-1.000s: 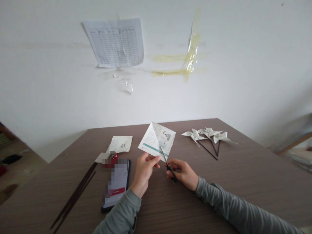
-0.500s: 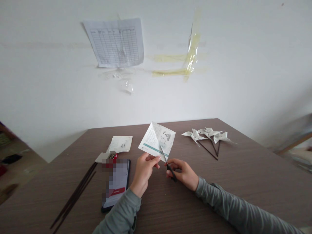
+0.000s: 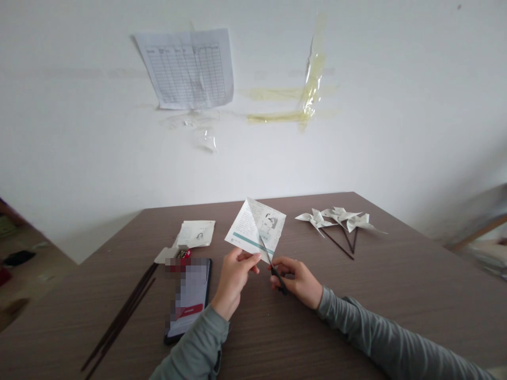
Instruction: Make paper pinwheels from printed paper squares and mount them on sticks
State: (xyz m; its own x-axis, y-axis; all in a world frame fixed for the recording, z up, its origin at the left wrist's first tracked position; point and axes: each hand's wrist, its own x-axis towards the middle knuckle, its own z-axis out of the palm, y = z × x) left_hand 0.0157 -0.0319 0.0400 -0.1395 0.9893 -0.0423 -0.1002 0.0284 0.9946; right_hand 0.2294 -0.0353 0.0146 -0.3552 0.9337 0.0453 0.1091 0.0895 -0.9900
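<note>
My left hand (image 3: 233, 278) pinches the lower corner of a square printed paper (image 3: 253, 228) and holds it up above the brown table (image 3: 396, 295). Thumb and fingers are closed on the sheet. My right hand (image 3: 297, 281) grips small black-handled scissors (image 3: 272, 264), whose blades reach into the paper from its lower edge. Both sleeves are grey-green.
A phone (image 3: 189, 298) lies left of my left hand, with thin dark sticks (image 3: 122, 315) further left. Folded papers (image 3: 195, 234) and a small box sit behind the phone. Paper pinwheels on sticks (image 3: 336, 221) lie at the right rear. A printed sheet (image 3: 186, 67) hangs on the wall.
</note>
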